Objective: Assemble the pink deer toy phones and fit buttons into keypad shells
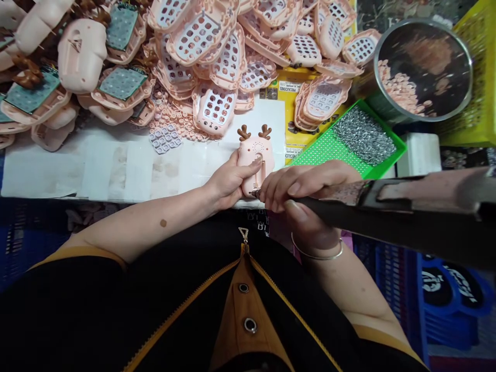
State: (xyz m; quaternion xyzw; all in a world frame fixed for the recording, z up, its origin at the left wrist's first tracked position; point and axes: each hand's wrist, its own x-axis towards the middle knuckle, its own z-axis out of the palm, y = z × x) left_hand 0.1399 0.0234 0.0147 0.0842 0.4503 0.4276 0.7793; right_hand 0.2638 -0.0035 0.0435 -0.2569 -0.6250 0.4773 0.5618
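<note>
My left hand (228,181) is wrapped round a pink deer-shaped toy phone shell (256,155) with brown antlers, held back side up at the near edge of the white work surface (116,165). My right hand (298,188) grips a long dark electric screwdriver (387,212) that runs off to the right. Its tip touches the lower part of the shell, between my fingertips.
A heap of pink shells and keypad fronts (217,51) covers the back of the surface, some with green circuit boards (122,82). A green tray of small screws (360,134) lies to the right, beside a steel bowl (422,67) of pink parts and a yellow crate (480,77).
</note>
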